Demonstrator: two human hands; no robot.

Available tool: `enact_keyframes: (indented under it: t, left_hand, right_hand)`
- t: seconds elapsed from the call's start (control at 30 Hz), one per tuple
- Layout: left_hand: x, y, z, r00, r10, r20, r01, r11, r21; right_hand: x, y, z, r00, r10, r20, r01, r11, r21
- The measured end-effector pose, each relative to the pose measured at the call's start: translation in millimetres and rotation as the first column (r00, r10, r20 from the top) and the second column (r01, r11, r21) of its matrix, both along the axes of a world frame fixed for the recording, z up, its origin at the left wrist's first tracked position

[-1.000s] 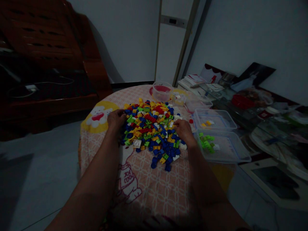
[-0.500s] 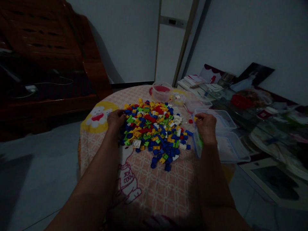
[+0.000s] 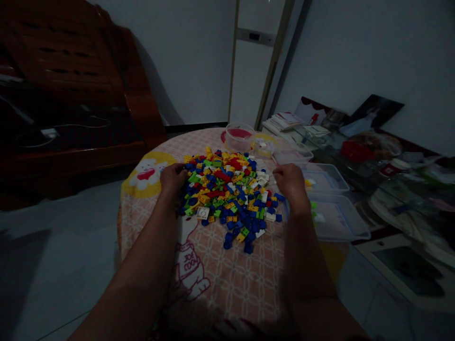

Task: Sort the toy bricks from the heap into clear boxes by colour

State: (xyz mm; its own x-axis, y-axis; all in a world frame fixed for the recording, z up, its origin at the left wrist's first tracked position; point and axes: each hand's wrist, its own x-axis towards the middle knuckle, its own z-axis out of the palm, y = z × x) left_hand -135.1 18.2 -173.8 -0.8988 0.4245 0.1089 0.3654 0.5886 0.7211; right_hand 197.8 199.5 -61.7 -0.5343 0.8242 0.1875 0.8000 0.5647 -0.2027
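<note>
A heap of small plastic bricks (image 3: 229, 189) in blue, yellow, red, green and white lies on a round table with a pink patterned cloth (image 3: 220, 274). My left hand (image 3: 172, 177) rests at the heap's left edge, fingers curled down onto the bricks. My right hand (image 3: 290, 182) hovers at the heap's right edge, between the bricks and two clear plastic boxes, fingers bent downward; whether it holds anything is hidden. The nearer box (image 3: 337, 222) holds a few green pieces, the farther box (image 3: 329, 177) a few yellow and white ones.
A clear round tub (image 3: 240, 137) with a red base and other small clear containers (image 3: 291, 154) stand behind the heap. Books, papers and clutter fill a low glass surface (image 3: 373, 156) to the right. Dark wooden furniture (image 3: 71, 94) stands at the left. The room is dim.
My right hand went from the heap out over the nearer clear box, then drew back toward the heap's right edge. The left hand stayed put.
</note>
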Motion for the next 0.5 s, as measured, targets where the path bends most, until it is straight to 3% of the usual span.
enact_keyframes:
  t: [0.3,0.5]
  left_hand:
    - [2.2,0.5,1.5,1.000,0.010,0.001,-0.010,1.000,-0.001]
    - [-0.1,0.2,1.0,1.000,-0.013,-0.014,0.013,1.000,-0.018]
  right_hand:
    - [-23.3,-5.8,-38.1,0.957,0.072,0.280,-0.039,0.992,-0.119]
    - [-28.0,-9.3,-46.4,0.962,0.053,0.267,-0.030,0.996,-0.090]
